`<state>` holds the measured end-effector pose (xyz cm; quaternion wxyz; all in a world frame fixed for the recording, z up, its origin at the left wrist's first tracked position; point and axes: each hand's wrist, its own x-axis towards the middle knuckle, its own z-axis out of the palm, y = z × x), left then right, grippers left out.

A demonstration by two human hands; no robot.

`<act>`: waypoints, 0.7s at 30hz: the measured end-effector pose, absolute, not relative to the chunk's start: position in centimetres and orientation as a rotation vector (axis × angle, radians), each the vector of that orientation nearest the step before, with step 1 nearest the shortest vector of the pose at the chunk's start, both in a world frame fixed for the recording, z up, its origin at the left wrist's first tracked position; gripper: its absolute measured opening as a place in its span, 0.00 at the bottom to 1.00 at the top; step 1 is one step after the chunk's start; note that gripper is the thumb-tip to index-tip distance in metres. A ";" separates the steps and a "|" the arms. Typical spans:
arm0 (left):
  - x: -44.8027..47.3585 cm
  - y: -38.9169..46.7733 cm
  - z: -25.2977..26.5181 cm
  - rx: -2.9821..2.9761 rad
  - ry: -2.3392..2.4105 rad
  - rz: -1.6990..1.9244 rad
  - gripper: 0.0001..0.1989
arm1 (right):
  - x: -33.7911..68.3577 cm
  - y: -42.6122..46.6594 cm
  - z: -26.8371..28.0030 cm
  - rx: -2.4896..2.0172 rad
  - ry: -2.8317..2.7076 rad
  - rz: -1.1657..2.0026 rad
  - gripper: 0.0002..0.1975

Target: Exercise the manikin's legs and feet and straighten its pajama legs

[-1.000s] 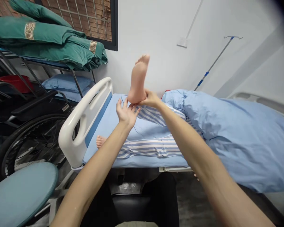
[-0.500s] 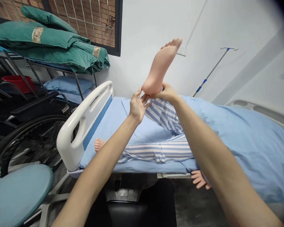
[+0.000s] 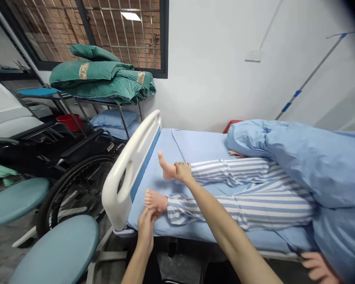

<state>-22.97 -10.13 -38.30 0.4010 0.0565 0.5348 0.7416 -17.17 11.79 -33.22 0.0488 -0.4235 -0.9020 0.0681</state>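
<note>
Your right hand (image 3: 183, 172) grips the far foot (image 3: 167, 168) from above, behind the heel; the toes point upward. Your left hand (image 3: 146, 225) touches the near foot (image 3: 156, 200); you cannot tell whether it is closed. Both feet are over the blue sheet (image 3: 199, 142), between the footboard (image 3: 110, 195) and the striped trousers (image 3: 239, 169).

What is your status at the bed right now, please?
Right hand closed around the far foot's ankle. Left hand touching the near foot. White footboard stands beyond both feet.
</note>
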 end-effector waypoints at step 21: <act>-22.7 -8.2 -44.9 -0.286 1.013 1.604 0.05 | -15.4 2.1 -39.1 -0.740 -2.732 0.822 0.28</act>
